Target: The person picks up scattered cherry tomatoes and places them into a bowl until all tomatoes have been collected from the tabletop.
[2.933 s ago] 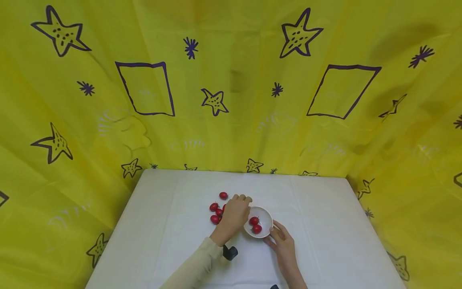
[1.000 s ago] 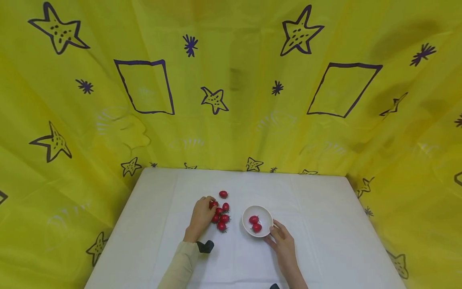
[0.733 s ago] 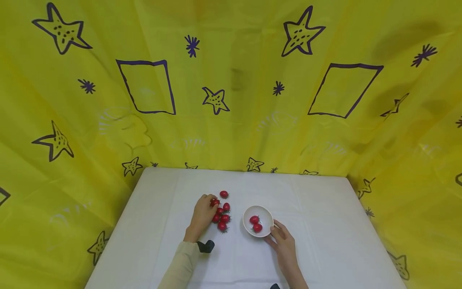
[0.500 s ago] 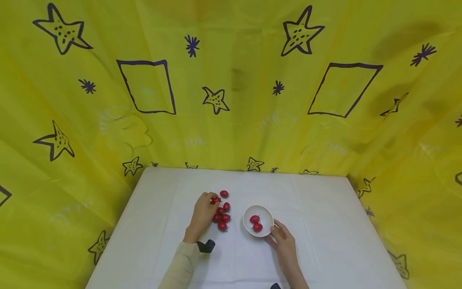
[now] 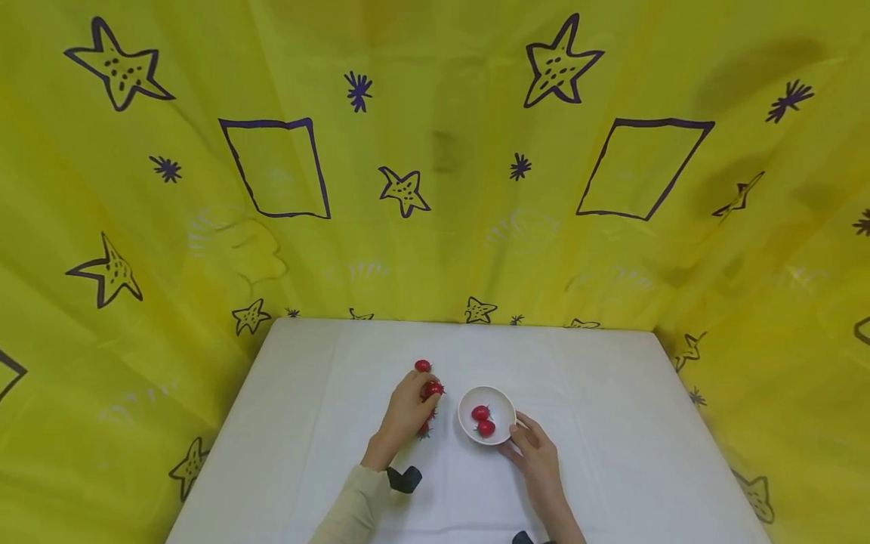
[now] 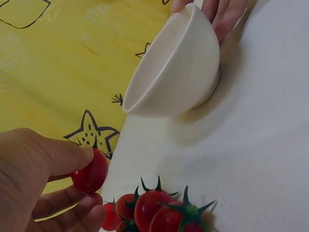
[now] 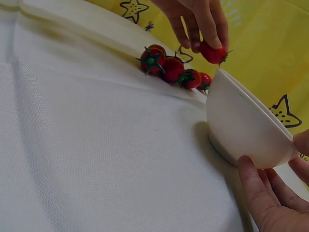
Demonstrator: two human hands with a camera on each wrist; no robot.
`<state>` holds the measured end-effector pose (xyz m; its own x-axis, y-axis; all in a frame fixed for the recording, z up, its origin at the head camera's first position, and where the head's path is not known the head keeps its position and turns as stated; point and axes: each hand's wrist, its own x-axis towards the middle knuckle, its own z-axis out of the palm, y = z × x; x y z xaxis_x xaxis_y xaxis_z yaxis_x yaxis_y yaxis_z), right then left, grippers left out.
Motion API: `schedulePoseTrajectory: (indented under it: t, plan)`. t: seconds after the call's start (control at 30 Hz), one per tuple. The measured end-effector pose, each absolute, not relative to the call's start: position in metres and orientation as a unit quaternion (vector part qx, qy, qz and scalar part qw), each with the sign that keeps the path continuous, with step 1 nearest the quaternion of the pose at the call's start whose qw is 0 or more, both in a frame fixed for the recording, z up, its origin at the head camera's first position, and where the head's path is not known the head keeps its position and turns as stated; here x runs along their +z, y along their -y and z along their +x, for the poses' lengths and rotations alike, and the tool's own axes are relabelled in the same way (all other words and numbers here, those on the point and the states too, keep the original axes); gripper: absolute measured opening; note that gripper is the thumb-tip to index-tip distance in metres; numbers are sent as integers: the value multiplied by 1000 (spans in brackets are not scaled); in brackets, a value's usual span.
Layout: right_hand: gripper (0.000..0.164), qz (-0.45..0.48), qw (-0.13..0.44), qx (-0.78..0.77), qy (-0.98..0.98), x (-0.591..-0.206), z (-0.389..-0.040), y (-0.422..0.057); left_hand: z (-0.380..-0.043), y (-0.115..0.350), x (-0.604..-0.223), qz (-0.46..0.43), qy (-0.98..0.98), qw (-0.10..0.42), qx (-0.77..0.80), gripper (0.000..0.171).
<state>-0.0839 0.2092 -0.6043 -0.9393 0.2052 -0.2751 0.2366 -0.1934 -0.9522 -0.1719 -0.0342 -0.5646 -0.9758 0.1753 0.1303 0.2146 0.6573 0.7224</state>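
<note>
My left hand (image 5: 406,408) pinches one cherry tomato (image 6: 91,173) between thumb and fingers, lifted over the table. Below it lies a cluster of red cherry tomatoes (image 6: 153,209) with green stems, partly hidden by the hand in the head view. A white bowl (image 5: 486,390) stands to the right, and two cherry tomatoes (image 5: 483,420) lie inside it. My right hand (image 5: 537,457) grips the bowl's right side, thumb at the rim and fingers lower on the wall. In the right wrist view, the held tomato (image 7: 212,52) appears just above the bowl's far rim.
A white cloth (image 5: 612,423) covers the table. Yellow curtains (image 5: 435,249) with drawn stars and frames rise behind it and along both sides. One loose cherry tomato (image 5: 423,366) lies beyond the left hand. A black strap mount (image 5: 405,479) sits at the left wrist.
My left hand has taken a cherry tomato from the far left of the cluster and carried it right, toward the bowl. The right hand and the bowl have stayed in place.
</note>
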Motion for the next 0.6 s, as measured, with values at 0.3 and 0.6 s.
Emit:
schedulePoseTrajectory:
  t: [0.3,0.6]
  plan:
    - [54,177,12,-749,-638,-606,-87,-208,-169,29,-566,-147,883,23,-446,24]
    - [53,179,18,-738,-650,-606,-87,-208,-164,23,-567,-188,845,-15,-500,27]
